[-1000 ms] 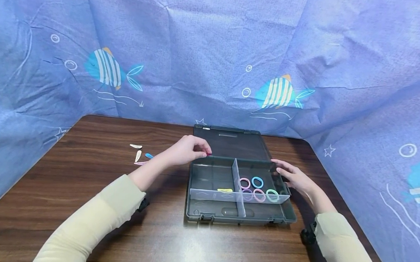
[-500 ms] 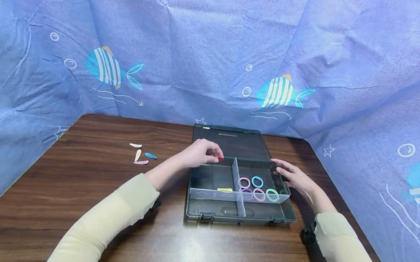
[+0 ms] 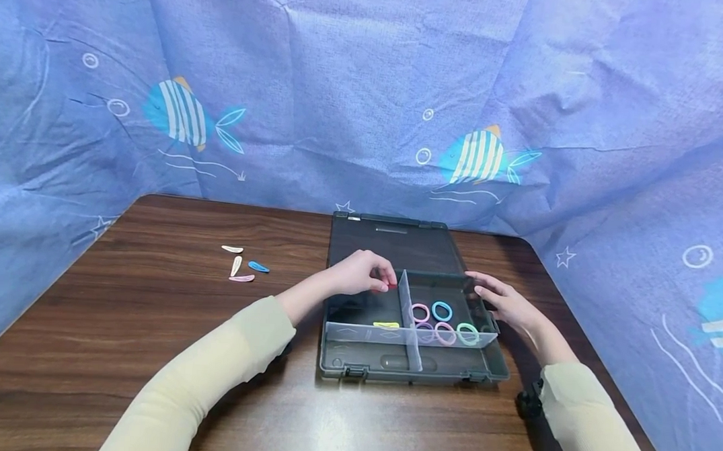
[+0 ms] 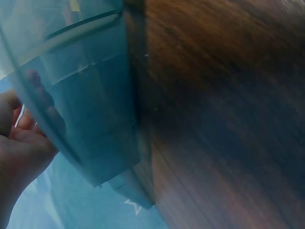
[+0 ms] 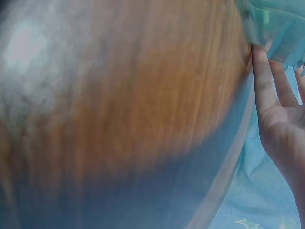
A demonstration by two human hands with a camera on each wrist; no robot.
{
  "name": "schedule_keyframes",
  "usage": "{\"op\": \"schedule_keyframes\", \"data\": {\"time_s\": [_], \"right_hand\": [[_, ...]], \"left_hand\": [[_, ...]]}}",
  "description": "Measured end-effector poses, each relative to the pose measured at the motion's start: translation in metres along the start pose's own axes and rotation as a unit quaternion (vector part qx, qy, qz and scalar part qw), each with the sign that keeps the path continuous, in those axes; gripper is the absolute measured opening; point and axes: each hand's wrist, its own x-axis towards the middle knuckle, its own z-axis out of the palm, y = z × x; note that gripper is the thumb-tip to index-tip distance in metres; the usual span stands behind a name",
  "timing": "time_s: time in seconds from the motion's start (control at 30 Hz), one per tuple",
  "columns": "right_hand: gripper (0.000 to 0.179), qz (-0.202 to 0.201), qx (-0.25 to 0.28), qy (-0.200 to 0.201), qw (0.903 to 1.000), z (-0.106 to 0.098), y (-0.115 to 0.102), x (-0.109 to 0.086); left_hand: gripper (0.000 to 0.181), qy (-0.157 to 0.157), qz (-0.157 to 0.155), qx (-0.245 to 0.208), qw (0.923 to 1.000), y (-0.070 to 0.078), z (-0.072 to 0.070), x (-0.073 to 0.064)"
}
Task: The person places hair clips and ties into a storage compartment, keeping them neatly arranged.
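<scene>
In the head view, my left hand (image 3: 359, 274) pinches a small red hair clip (image 3: 392, 285), mostly covered by the fingers. It hovers over the back left compartment of a dark, see-through divided box (image 3: 394, 375), where a yellow hair clip (image 3: 386, 325) lies near the divider. Seen through the box wall in the left wrist view, the left fingertips (image 4: 34, 78) look blurred. Several hair ties, among them a blue one (image 3: 442, 311) and a green one (image 3: 468, 334), lie in the back right compartment. My right hand (image 3: 506, 307) rests against the box's right side, fingers extended.
On the wooden table (image 3: 122, 296), left of the box, lie a blue hair clip (image 3: 259, 267), a pink one (image 3: 242, 278) and two cream ones (image 3: 236, 266). The opened lid (image 3: 397, 244) lies back behind the box. A fish-patterned cloth (image 3: 342, 103) hangs behind the table.
My left hand has moved right and toward me with the red hair clip, from the box's back left corner to over the compartment. The right hand stays put.
</scene>
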Motion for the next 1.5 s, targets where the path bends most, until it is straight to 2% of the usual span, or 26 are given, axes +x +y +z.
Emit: {"op": "schedule_keyframes", "data": {"time_s": [0.37, 0.6, 0.87, 1.0, 1.33, 1.5], "right_hand": [[0.05, 0.01, 0.007, 0.005, 0.9999, 0.001, -0.003, 0.0], [0.051, 0.012, 0.004, 0.007, 0.9999, 0.002, -0.005, 0.001], [0.05, 0.013, 0.016, 0.004, 0.9998, 0.0, -0.008, 0.004], [0.05, 0.016, 0.009, 0.005, 0.9998, -0.001, -0.008, 0.005], [0.052, 0.008, -0.002, -0.002, 1.0, 0.001, -0.008, 0.002], [0.052, 0.007, 0.0, 0.0, 1.0, 0.002, -0.008, 0.0]], "left_hand": [[0.011, -0.079, 0.023, 0.014, 0.9965, -0.009, 0.012, 0.009], [0.009, -0.119, 0.019, 0.041, 0.9919, -0.015, 0.021, 0.012], [0.008, -0.131, 0.02, 0.041, 0.9903, -0.021, 0.026, 0.015], [0.007, -0.131, 0.029, 0.058, 0.9892, -0.022, 0.026, 0.017], [0.006, -0.125, 0.031, 0.073, 0.9889, -0.017, 0.025, 0.012], [0.006, -0.117, 0.037, 0.072, 0.9899, -0.015, 0.02, 0.007]]}}
